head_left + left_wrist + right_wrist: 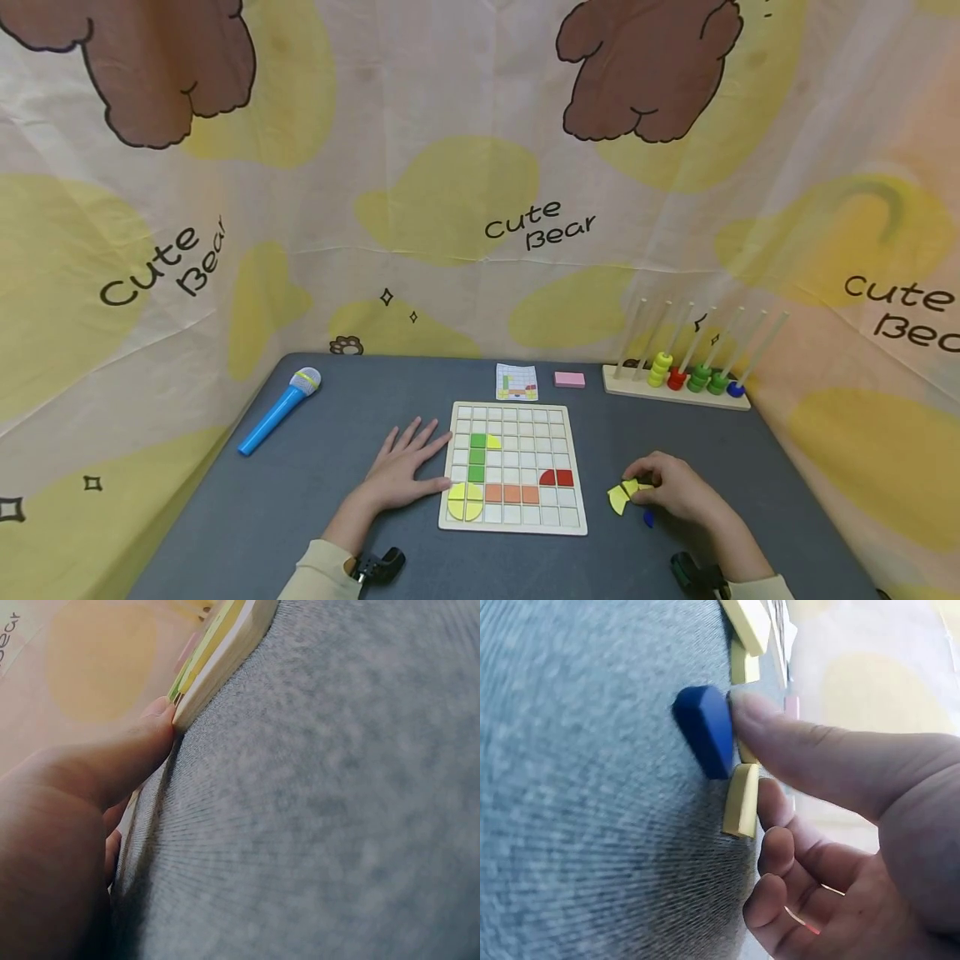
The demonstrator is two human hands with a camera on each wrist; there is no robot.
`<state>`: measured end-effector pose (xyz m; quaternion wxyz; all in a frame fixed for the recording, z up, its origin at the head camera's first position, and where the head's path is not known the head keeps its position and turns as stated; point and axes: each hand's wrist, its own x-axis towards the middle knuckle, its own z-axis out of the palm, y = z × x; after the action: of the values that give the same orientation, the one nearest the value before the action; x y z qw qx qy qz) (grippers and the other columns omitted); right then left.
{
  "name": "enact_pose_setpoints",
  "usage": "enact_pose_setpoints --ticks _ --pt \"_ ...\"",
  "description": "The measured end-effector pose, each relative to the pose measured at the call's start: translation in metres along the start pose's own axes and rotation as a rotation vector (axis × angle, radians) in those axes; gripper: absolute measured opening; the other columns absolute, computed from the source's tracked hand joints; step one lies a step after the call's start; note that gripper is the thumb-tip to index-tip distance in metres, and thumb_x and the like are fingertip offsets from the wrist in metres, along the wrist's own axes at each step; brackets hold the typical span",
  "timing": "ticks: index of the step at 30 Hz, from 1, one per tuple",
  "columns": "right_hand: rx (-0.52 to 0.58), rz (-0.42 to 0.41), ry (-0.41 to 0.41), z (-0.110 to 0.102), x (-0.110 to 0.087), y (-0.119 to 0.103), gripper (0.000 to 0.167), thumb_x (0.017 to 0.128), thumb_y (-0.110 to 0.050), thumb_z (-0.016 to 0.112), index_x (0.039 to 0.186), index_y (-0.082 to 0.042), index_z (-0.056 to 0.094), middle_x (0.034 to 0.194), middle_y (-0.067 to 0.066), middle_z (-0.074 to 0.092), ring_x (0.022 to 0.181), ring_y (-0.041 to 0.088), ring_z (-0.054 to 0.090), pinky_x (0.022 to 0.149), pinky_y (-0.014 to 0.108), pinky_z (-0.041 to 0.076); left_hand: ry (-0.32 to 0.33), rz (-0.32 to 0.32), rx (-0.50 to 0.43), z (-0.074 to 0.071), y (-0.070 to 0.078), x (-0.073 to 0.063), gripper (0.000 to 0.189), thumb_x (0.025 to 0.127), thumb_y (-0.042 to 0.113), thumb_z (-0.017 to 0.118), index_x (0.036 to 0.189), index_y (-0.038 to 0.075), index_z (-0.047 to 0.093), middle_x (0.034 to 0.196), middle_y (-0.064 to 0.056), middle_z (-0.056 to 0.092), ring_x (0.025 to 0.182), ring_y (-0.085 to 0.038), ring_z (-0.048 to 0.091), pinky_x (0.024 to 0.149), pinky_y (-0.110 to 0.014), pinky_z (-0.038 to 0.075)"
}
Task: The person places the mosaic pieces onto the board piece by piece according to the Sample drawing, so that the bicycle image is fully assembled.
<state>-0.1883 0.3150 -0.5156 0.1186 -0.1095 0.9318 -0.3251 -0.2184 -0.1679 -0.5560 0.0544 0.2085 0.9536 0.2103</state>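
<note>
My left hand point(399, 477) lies with fingers spread at the left edge of a white grid board point(531, 523). Its thumb touches the board's side, seen also in the left wrist view. Coloured pieces sit on the grid: green squares point(477, 457), orange squares point(512, 494), red pieces point(564, 477), and yellow quarter-circles point(465, 502). To the right of the board, my right hand point(678, 487) pinches among loose yellow pieces point(617, 499), thumb and fingertips curled at a yellow piece point(746, 752) partly hidden by the thumb. A blue piece point(706, 729) lies beside the thumb.
Behind the board lie a pattern card point(517, 382) and a pink block point(569, 380). A bead rack point(675, 387) with upright rods stands at the back right. A blue toy microphone point(279, 412) lies at the left. A printed cloth point(450, 292) hangs behind the table.
</note>
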Motion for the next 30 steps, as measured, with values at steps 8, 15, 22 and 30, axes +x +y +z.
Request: enact_pose_setpoints --ticks 8,15,22,30 --pt "0.027 0.072 0.054 0.001 0.001 -0.002 0.023 0.079 -0.020 0.086 0.087 -0.013 0.066 0.076 0.000 0.056 0.071 0.017 0.050 0.058 0.026 0.039 0.049 0.024 -0.005 0.003 -0.001 0.000 0.084 0.087 0.070 0.061 0.157 0.031 0.038 0.167 -0.006 0.029 0.156 -0.037 0.013 0.121 -0.065 0.005" --pt "0.014 0.080 0.126 -0.003 0.006 -0.014 0.017 0.089 -0.017 0.078 0.103 -0.011 0.071 0.083 0.000 0.060 0.074 0.016 0.051 0.060 0.025 0.042 0.087 0.053 -0.031 0.006 -0.002 0.000 0.083 0.087 0.071 0.060 0.157 0.033 0.038 0.166 -0.008 0.031 0.155 -0.038 0.015 0.120 -0.066 0.004" --pt "0.003 0.023 0.148 0.002 0.012 -0.032 0.008 0.093 -0.015 0.074 0.100 -0.013 0.075 0.084 -0.001 0.063 0.076 0.016 0.052 0.063 0.025 0.046 0.068 0.033 -0.020 0.004 0.000 -0.002 0.083 0.087 0.071 0.060 0.157 0.032 0.038 0.166 -0.006 0.030 0.156 -0.037 0.014 0.121 -0.065 0.004" --pt "0.037 -0.003 0.183 0.013 0.024 -0.054 0.010 0.092 -0.012 0.074 0.100 -0.013 0.070 0.084 -0.003 0.064 0.076 0.014 0.055 0.064 0.025 0.049 0.049 0.017 0.014 0.002 0.002 -0.002 0.084 0.087 0.071 0.060 0.157 0.030 0.039 0.166 -0.005 0.030 0.156 -0.037 0.016 0.121 -0.064 0.007"
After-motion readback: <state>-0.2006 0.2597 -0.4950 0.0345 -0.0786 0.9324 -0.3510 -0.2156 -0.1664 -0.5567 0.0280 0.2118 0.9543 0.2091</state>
